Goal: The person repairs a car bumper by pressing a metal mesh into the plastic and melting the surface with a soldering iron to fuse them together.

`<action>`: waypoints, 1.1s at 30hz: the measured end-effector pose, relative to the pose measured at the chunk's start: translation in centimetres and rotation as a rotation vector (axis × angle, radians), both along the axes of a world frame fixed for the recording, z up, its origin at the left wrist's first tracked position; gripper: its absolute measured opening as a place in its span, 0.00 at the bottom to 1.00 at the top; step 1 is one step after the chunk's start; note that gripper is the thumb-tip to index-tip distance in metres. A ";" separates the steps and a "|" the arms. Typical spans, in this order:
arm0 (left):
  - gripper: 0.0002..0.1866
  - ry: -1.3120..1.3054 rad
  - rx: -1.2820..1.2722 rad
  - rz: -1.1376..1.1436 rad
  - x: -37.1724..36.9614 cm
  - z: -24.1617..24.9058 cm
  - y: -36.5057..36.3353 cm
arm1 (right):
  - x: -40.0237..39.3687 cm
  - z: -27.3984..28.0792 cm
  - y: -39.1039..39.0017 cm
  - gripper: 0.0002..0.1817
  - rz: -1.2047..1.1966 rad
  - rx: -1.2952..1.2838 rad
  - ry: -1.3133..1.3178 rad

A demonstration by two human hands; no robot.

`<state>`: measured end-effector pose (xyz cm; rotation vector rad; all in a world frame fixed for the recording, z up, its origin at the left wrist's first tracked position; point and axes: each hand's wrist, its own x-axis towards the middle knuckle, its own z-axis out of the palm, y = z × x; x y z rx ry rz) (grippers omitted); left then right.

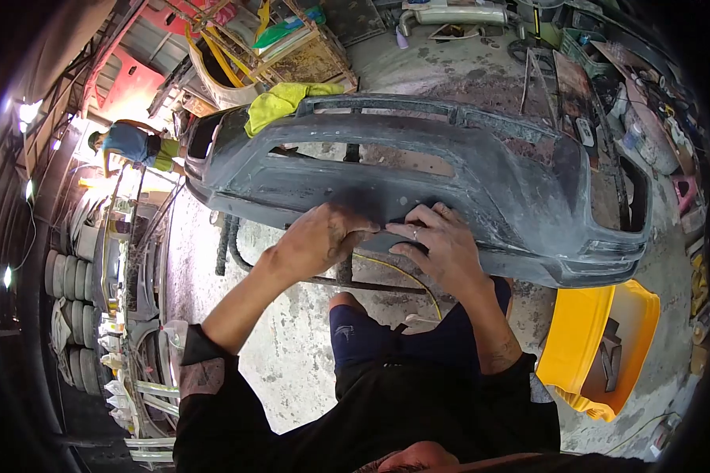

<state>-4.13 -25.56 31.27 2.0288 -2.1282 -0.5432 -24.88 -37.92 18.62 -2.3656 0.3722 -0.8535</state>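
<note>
A grey, sanded car bumper (402, 189) with whitish scuffs lies across the view in front of me, raised on a metal stand (344, 268). Both my hands meet over its near lower edge. My left hand (327, 235) is closed, with thumb and fingers pinched together. Close beside it, my right hand (443, 240) has bent fingers and a ring, its fingertips drawn toward the left ones. Something dark and thin lies between the fingertips; I cannot tell what it is. A yellow-green cloth (288, 106) rests on the bumper's far left edge.
A yellow plastic bin (580, 339) with dark pieces inside stands on the floor at the right. A person (134, 146) in a blue top bends over at the far left. Stacked tyres (71, 276) and racks line the left side; mixed clutter (647, 126) fills the right.
</note>
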 end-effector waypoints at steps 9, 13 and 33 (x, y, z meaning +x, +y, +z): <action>0.13 0.073 -0.207 0.017 0.0 -2.3 1.0 | 0.1 0.4 -0.1 0.20 0.046 -0.058 0.044; 0.13 0.082 -0.164 -0.021 0.6 -2.2 0.9 | -0.2 0.7 -0.1 0.21 0.040 -0.043 0.056; 0.15 0.178 -0.040 -0.108 2.4 -1.3 -0.3 | 0.0 0.2 -0.1 0.22 0.062 0.032 0.018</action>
